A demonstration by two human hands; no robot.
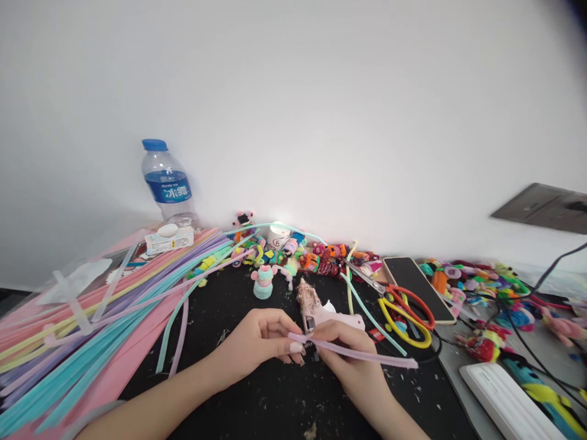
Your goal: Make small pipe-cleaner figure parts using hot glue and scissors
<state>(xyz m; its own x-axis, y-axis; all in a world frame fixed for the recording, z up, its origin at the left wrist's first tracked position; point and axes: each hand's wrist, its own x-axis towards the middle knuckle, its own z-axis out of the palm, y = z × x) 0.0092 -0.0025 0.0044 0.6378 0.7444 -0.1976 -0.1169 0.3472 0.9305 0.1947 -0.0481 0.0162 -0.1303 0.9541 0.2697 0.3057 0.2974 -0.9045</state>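
Observation:
A lilac pipe cleaner [367, 354] runs between my two hands, its loose end pointing right. My left hand [261, 342] pinches its left end between thumb and fingertips. Close beside it, my right hand [346, 351] grips the same strip, fingers curled. Just behind the hands lies a pale pink glue gun [332, 316], its nozzle end crusted brown. A small mint and pink pipe cleaner figure [263, 282] stands upright on the black mat [215, 324], beyond my left hand.
Bundled pastel pipe cleaners [105, 348] spread over the left side. Orange-handled scissors [408, 302], yellow-handled scissors [403, 330] and a phone [415, 284] lie to the right. Colourful figures [321, 260] line the wall, near a water bottle [167, 183]. A white power bank [509, 400] sits front right.

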